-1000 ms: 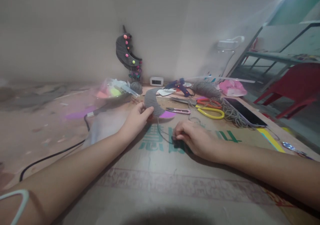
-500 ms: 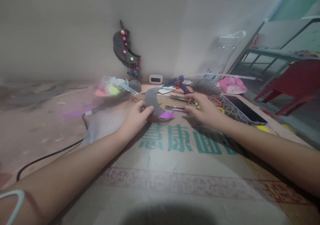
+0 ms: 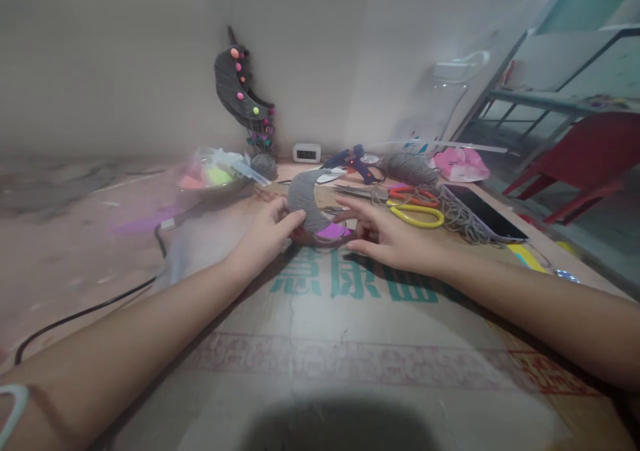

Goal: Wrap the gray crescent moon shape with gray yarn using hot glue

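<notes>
My left hand [image 3: 277, 227] grips the left side of a crescent [image 3: 304, 201] wrapped in grey yarn, its thumb on the front. A bare purple tip [image 3: 334, 231] shows at the crescent's lower right end, with a loose loop of yarn around it. My right hand [image 3: 375, 233] is just right of that tip, fingers apart and slightly curled; I see nothing held in it. Behind this hand lie scissors with yellow handles [image 3: 417, 215] and orange handles [image 3: 415, 196], their blades pointing left.
A glue gun [image 3: 353, 161], a clock [image 3: 307, 153] and grey yarn [image 3: 410, 169] stand at the back. A finished-looking crescent [image 3: 237, 87] with pompoms hangs on the wall. At right is a phone [image 3: 485, 212]; at left, a bowl [image 3: 213, 183] and a black cable [image 3: 85, 315].
My right hand has let go of the scissors, which now lie on the table, and has moved left to the crescent's purple tip. My left hand still holds the crescent.
</notes>
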### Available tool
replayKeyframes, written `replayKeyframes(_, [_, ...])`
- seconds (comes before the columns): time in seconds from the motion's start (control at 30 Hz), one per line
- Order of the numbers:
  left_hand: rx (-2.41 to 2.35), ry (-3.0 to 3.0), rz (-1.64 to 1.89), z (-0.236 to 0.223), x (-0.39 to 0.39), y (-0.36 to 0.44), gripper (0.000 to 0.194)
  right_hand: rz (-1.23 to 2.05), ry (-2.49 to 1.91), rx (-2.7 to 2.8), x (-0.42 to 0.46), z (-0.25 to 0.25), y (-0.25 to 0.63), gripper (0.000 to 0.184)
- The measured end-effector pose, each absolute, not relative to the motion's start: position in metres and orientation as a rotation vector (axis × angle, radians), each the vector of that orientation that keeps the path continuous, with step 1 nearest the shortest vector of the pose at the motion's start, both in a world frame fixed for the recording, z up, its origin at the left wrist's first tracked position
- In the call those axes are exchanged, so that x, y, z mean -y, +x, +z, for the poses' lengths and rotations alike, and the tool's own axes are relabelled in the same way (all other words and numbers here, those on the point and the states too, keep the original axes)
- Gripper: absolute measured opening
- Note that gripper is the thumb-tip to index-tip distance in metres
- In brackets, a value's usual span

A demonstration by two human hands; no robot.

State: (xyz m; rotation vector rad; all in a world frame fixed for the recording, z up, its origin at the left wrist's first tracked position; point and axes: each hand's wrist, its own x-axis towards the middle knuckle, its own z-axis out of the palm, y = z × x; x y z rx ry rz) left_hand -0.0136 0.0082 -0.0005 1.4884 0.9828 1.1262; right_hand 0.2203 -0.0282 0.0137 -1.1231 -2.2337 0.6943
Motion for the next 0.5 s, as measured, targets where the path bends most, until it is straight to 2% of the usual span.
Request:
replayKeyframes(0.33, [-0.988, 1.586, 1.083, -0.004, -0.011, -0.015, 0.019, 0.282, -1.186, 2.171, 0.023, 0.008, 0.225, 0.013])
replayKeyframes(0.5, [-1.022, 1.644, 1.034, -0.003, -0.009, -0.015, 0.016, 0.27, -1.086, 2.151, 0.034, 0.016, 0.215, 0.013])
